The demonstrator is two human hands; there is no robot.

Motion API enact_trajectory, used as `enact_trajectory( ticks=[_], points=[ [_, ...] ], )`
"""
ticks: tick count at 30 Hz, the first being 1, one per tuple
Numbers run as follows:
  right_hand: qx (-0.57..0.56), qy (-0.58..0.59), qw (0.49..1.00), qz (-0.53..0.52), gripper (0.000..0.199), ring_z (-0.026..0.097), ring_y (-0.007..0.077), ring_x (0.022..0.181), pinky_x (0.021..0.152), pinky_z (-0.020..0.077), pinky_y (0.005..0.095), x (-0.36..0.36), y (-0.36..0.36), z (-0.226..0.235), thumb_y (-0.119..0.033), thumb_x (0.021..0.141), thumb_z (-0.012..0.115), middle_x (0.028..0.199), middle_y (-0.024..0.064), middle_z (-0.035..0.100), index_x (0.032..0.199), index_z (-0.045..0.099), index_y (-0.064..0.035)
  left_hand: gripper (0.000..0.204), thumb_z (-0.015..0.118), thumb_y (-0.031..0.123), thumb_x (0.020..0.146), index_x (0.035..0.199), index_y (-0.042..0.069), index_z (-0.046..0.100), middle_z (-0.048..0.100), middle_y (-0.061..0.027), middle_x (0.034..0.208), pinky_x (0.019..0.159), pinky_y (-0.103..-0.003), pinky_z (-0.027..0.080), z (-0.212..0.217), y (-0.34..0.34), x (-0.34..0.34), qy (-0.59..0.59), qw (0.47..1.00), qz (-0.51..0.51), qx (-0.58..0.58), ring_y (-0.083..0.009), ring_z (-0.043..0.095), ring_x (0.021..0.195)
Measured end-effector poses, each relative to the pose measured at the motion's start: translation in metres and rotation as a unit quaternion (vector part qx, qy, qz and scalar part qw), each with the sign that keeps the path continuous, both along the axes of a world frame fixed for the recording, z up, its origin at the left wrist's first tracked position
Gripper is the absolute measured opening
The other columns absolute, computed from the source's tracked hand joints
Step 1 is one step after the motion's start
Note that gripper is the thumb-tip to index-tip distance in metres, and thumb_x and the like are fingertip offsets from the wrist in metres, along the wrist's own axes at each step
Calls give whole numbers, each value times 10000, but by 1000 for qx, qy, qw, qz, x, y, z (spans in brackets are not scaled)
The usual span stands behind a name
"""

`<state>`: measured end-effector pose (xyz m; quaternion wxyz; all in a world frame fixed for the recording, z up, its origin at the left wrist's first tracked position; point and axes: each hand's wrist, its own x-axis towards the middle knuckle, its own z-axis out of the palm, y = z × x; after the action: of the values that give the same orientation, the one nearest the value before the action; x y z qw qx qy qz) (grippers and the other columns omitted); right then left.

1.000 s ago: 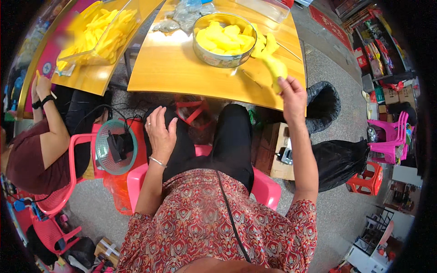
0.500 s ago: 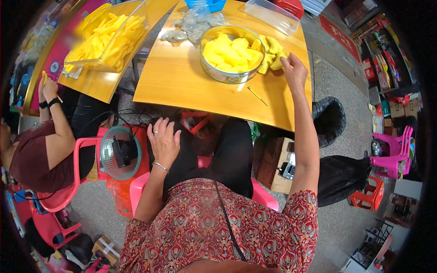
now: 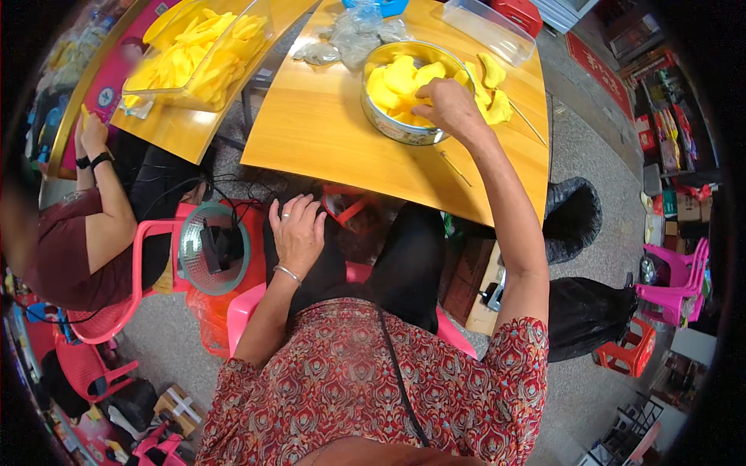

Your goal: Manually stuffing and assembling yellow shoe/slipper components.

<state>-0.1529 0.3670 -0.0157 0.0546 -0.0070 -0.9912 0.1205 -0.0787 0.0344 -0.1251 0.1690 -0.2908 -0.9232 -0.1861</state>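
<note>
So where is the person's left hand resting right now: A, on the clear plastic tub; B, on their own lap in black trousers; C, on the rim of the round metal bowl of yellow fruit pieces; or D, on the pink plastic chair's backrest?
B: the left hand lies flat on the lap in black trousers, below the wooden table's edge, while the right hand reaches into the round metal bowl of yellow fruit pieces.

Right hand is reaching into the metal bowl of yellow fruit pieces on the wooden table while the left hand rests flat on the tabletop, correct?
Not quite. The left hand rests on the person's lap below the table edge, as the head view shows; the rest holds.
</note>
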Motion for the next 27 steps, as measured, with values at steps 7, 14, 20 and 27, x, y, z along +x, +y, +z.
enact_trajectory(
  ticks=[7, 14, 20, 27],
  points=[
    [-356, 161, 920, -22, 218, 610, 165, 709, 656, 474, 309, -1, 20, 9, -221, 838, 664, 780, 68, 663, 891, 686, -11, 174, 666, 137, 794, 955, 73, 649, 642, -54, 1038, 1038, -455, 282, 8, 5, 0, -11, 1000, -6, 28, -223, 566, 1068],
    [-599, 107, 793, -19, 168, 514, 23, 720, 659, 397, 190, 63, -25, 34, -170, 879, 647, 789, -49, 617, 882, 667, -3, 169, 645, 65, 820, 987, 37, 645, 660, -72, 980, 914, -378, 435, 16, 12, 5, -108, 955, -35, 274, -245, 622, 925],
    [-786, -71, 614, 13, 207, 578, 112, 696, 651, 465, 243, 112, -107, 13, -200, 928, 583, 785, 45, 635, 926, 635, 1, 395, 546, 12, 918, 1296, -41, 449, 591, -111, 1177, 947, -293, 443, 80, 48, 17, -319, 801, -154, 482, -161, 572, 1072],
    [-884, -208, 418, 25, 241, 605, 163, 575, 537, 486, 247, 130, -137, -36, -222, 964, 502, 733, 92, 636, 897, 613, -19, 258, 588, 63, 916, 1163, -7, 572, 637, -52, 1035, 837, -244, 480, 91, 38, 7, -484, 613, -159, 604, -102, 594, 934]
  ],
)
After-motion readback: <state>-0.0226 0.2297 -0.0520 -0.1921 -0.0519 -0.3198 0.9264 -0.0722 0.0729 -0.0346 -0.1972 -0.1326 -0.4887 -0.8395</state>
